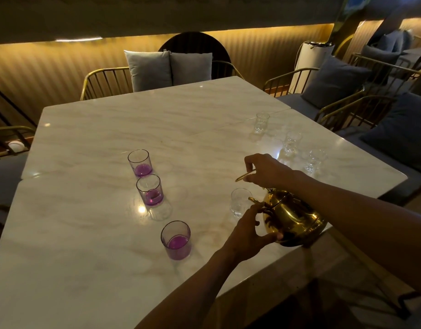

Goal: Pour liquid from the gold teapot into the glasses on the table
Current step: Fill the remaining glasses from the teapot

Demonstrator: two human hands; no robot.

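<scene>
- Gold teapot (293, 218) sat at the near right edge of the tabletop (133, 119), tilted left, its spout next to a small clear glass (240, 201).
- Left hand (248, 231) cupped the pot's left side, thumb underneath, fingers curled up near the spout; a loose grip on smooth metal, so the pot could have slipped or rolled.
- Right hand (264, 170) pinched a thin gold piece (245, 175) above the pot, probably the handle or lid part, can't tell which. If it was the lid, it could have dropped off mid-pour.
- Pot looked very close to the tabletop edge; a nudge to the right might have sent it off.
- Clear glass was small and light and just beside the spout; bumping it with the spout or the left fingers could have knocked it over.
- Narrow mouth on that glass, so a fast tilt would likely have spilled liquid onto the tabletop.
- Three purple glasses (148, 189) stood in a line to the left, each with a little purple liquid; well apart from the pot, low risk.
- Three more clear glasses (291, 143) stood far right; the right forearm passed near them and could have clipped one.
- Dim light and glare made the fill level hard to judge, so overfilling was a risk.
</scene>
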